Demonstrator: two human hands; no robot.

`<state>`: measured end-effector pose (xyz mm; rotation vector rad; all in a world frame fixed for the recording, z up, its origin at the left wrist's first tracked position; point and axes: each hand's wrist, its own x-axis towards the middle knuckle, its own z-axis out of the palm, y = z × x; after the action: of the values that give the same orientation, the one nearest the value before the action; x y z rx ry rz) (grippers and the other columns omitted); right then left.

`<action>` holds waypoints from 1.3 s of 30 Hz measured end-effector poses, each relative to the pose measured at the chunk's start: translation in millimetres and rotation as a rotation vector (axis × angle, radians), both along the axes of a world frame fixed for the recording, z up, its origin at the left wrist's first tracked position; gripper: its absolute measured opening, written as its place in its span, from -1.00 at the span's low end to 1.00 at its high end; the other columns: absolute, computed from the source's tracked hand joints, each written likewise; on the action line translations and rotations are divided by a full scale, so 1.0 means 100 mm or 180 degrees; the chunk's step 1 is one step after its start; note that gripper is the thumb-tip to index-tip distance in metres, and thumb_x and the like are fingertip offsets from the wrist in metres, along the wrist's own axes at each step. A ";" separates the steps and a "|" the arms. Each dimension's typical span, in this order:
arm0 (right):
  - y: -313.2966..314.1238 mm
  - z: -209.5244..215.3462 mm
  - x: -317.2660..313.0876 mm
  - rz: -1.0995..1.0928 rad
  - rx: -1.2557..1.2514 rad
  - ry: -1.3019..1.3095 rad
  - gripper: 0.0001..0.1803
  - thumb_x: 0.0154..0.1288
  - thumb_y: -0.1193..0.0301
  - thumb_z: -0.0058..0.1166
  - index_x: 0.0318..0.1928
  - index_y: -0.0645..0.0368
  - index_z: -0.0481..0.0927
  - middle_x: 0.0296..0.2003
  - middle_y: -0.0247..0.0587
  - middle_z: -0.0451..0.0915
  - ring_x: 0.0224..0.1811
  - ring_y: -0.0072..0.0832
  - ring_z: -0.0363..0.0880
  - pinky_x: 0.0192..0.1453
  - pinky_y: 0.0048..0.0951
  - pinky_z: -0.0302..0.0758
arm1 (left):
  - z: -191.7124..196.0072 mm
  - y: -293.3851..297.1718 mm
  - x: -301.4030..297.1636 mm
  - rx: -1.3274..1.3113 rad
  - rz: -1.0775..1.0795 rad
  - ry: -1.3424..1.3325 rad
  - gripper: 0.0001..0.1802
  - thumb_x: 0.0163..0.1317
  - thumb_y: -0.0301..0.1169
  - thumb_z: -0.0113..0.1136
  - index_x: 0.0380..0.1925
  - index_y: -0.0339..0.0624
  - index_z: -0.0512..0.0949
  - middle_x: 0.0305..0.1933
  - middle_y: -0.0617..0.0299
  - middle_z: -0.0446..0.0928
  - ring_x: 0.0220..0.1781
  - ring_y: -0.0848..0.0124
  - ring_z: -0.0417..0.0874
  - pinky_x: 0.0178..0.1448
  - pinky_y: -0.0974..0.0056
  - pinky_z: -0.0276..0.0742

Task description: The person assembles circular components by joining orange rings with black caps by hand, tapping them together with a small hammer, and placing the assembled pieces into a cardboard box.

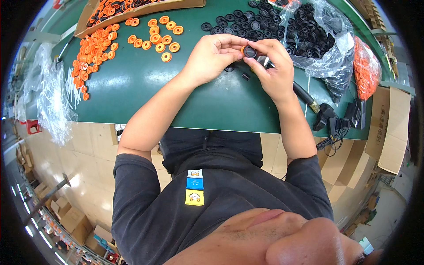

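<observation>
One small round piece with a black face and an orange side [249, 51] sits pinched between my hands, just above the green counter [132, 84]. My left hand [210, 57] has thumb and fingers nearly closed on its orange side; my right hand [276, 64] grips the black side, thumb below and fingers above. I can't tell whether its two colours are fully seated together.

By my judgement, this piece is partway through and plenty remains: scattered orange plastic discs [154, 38] and a denser heap of orange plastic discs [95, 46] lie to the left, loose black plastic discs [240, 26] ahead. Mixed orange and black parts [112, 9] fill a brown cardboard box [185, 3]; whether those are finished, I can't say.

Both forearms reach forward over the counter's near edge, elbows bent, converging so my fingertips meet around the piece.
</observation>
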<state>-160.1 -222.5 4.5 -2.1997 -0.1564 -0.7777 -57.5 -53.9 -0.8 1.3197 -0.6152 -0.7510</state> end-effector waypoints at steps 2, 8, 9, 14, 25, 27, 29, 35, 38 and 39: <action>0.00 0.00 0.00 -0.0041 -0.0072 -0.0026 -0.59 0.01 0.57 0.46 -0.05 0.22 0.71 -0.17 -0.11 0.65 -0.13 -0.25 0.66 -0.05 -0.34 0.61 | 0.00 0.00 0.00 -0.0011 -0.0013 0.0020 -0.65 0.34 -0.63 0.20 0.12 -0.45 0.56 0.02 0.09 0.67 0.02 0.44 0.71 0.22 0.34 0.63; 0.00 -0.02 -0.01 -0.0022 -0.0087 0.0064 -0.60 0.01 0.56 0.45 -0.07 0.25 0.69 -0.16 -0.10 0.65 -0.11 -0.20 0.66 -0.04 -0.31 0.61 | -0.02 -0.01 -0.01 0.0043 0.0072 0.0011 -0.66 0.32 -0.65 0.17 0.10 -0.45 0.59 -0.02 0.07 0.70 0.01 0.43 0.74 0.17 0.36 0.65; 0.00 -0.03 -0.02 -0.0037 -0.0079 0.0063 -0.60 0.01 0.56 0.45 -0.07 0.25 0.69 -0.16 -0.10 0.65 -0.11 -0.20 0.66 -0.04 -0.31 0.61 | -0.03 -0.01 0.00 0.0006 0.0079 0.0017 -0.66 0.32 -0.65 0.17 0.10 -0.45 0.59 -0.02 0.07 0.70 0.01 0.43 0.74 0.16 0.37 0.65; 0.00 -0.04 -0.01 -0.0052 -0.0080 0.0110 -0.63 0.01 0.57 0.44 -0.11 0.26 0.67 -0.17 -0.09 0.64 -0.12 -0.17 0.66 -0.04 -0.30 0.61 | -0.04 -0.02 0.00 0.0062 0.0103 -0.0002 -0.67 0.33 -0.66 0.17 0.10 -0.43 0.60 -0.03 0.08 0.70 -0.02 0.45 0.73 0.15 0.38 0.66; 0.06 -0.02 -0.04 -0.0135 -0.0194 0.0125 -0.61 -0.01 0.59 0.43 -0.10 0.27 0.66 -0.19 -0.09 0.62 -0.16 -0.16 0.66 -0.09 -0.30 0.62 | -0.11 -0.01 0.01 0.0042 0.0051 -0.0063 -0.67 0.31 -0.68 0.16 0.08 -0.43 0.61 -0.04 0.10 0.71 -0.04 0.47 0.72 0.14 0.38 0.65; 0.05 -0.03 -0.03 -0.0164 -0.0200 0.0118 -0.61 -0.01 0.59 0.44 -0.10 0.27 0.66 -0.19 -0.09 0.62 -0.16 -0.16 0.66 -0.10 -0.30 0.62 | -0.07 -0.02 0.01 0.0127 0.0025 0.0024 -0.65 0.32 -0.67 0.18 0.11 -0.43 0.59 0.02 0.08 0.69 -0.01 0.46 0.72 0.17 0.37 0.64; 0.06 -0.07 -0.04 -0.0182 -0.0184 0.0109 -0.61 -0.02 0.59 0.44 -0.11 0.26 0.66 -0.19 -0.10 0.62 -0.16 -0.17 0.66 -0.11 -0.31 0.62 | -0.05 -0.02 0.00 0.0213 0.0006 0.0112 -0.63 0.32 -0.66 0.19 0.13 -0.43 0.57 0.07 0.06 0.67 0.02 0.45 0.71 0.20 0.36 0.63; 0.10 0.01 -0.08 -0.0203 -0.0178 0.0131 -0.62 -0.02 0.59 0.44 -0.11 0.26 0.68 -0.19 -0.10 0.62 -0.17 -0.17 0.66 -0.11 -0.30 0.62 | -0.02 -0.01 -0.01 -0.0018 0.0036 0.0196 -0.59 0.30 -0.70 0.14 0.16 -0.40 0.52 -0.06 0.11 0.70 -0.06 0.47 0.73 0.10 0.39 0.65; 0.09 -0.01 -0.05 -0.0152 -0.0161 0.0057 -0.62 -0.02 0.59 0.44 -0.11 0.26 0.68 -0.20 -0.10 0.62 -0.18 -0.17 0.66 -0.11 -0.29 0.63 | 0.04 -0.01 -0.03 0.0063 0.0130 0.0105 -0.56 0.28 -0.71 0.16 0.19 -0.38 0.47 -0.06 0.10 0.69 -0.05 0.46 0.72 0.10 0.38 0.65; 0.09 -0.02 -0.05 -0.0149 -0.0164 0.0051 -0.62 -0.02 0.59 0.44 -0.11 0.26 0.68 -0.20 -0.10 0.62 -0.18 -0.17 0.66 -0.11 -0.29 0.63 | 0.03 -0.01 -0.03 0.0152 0.0117 0.0048 -0.55 0.28 -0.71 0.17 0.20 -0.34 0.48 -0.05 0.13 0.69 -0.07 0.51 0.70 0.08 0.41 0.64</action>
<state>-165.5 -213.3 3.0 -2.2647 -0.1185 -0.7895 -60.2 -54.6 2.2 1.3645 -0.5626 -0.7489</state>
